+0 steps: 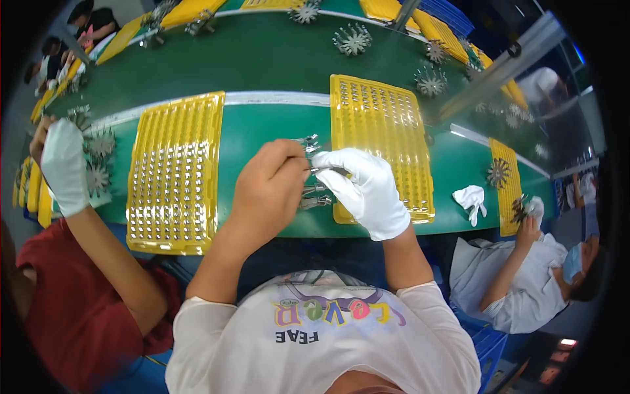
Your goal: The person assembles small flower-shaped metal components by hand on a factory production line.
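A pronged metal rack (315, 197) is held low above the green table (262, 121), between two yellow trays, in the closed fingers of the bare left hand (272, 184); the exact grip is hidden. A slim metal piece (338, 170) is pinched by the white-gloved right hand (361, 190) beside it. The left tray (174, 248) is covered with rows of small metal parts; in the right tray (377, 125), parts are seen mainly along the top and bottom. On the wearer's white shirt (328, 361), large multicoloured lettering (357, 308) is printed, with smaller black letters (296, 337) beneath in the view, all upside down. A white glove (470, 200) is laid farther right. Star-shaped racks (352, 39) are stood on the dark green belt (262, 59) beyond.
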Demonstrator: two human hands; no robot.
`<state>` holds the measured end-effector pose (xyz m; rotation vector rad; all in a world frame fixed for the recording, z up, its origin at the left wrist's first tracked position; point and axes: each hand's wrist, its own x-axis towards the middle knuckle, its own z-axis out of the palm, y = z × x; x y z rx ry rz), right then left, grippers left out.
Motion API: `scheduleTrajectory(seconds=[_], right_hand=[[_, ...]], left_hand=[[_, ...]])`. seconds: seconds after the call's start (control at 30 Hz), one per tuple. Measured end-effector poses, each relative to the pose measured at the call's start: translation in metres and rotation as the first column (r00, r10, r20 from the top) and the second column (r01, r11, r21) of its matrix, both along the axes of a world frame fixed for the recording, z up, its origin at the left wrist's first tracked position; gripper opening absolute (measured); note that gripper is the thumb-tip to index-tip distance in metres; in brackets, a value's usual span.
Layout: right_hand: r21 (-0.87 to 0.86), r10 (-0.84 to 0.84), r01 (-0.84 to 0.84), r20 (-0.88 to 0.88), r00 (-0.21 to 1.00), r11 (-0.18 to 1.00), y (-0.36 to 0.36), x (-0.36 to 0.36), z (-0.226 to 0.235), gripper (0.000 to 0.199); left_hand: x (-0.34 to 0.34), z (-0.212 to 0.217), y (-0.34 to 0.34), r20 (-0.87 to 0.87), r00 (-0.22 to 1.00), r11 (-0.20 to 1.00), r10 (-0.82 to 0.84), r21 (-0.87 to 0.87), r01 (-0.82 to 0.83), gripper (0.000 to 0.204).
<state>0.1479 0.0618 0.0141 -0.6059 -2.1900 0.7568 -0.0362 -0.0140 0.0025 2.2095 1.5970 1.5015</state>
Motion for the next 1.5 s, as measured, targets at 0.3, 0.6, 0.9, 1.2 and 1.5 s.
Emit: scheduleTrajectory(seconds=[0.3,0.6,0.9,1.2,1.5], right_hand=[[-0.242,-0.273,0.237,-0.127,0.954,0.941,-0.007,0.065,-0.022,0.015],[-0.33,-0.374,0.327,-0.089,0.923,0.886,-0.035,0.102,-0.047,0.014],[-0.328,-0.437,0.407,-0.022,0.899,0.853,-0.037,0.123,-0.07,0.012],[-0.043,-0.532,0.533,0.04,0.846,0.845,-0.045,0.146,-0.064,0.015],[0.036,-0.752,0.751,0.032,0.658,0.659,-0.071,0.217,-0.045,0.016]], left_hand=[[-0.063,-0.033,0.12,0.292,0.945,0.989,0.15,-0.055,-0.14,0.005],[-0.164,-0.069,0.296,0.936,0.051,0.813,0.349,-0.276,-0.513,0.021],[-0.17,-0.125,0.335,0.884,-0.442,0.857,0.154,-0.342,-0.385,0.023],[-0.136,-0.165,0.33,0.944,-0.017,0.944,0.329,-0.329,-0.008,0.015],[-0.034,-0.199,0.309,0.392,0.886,0.969,0.248,-0.096,-0.229,0.038]])
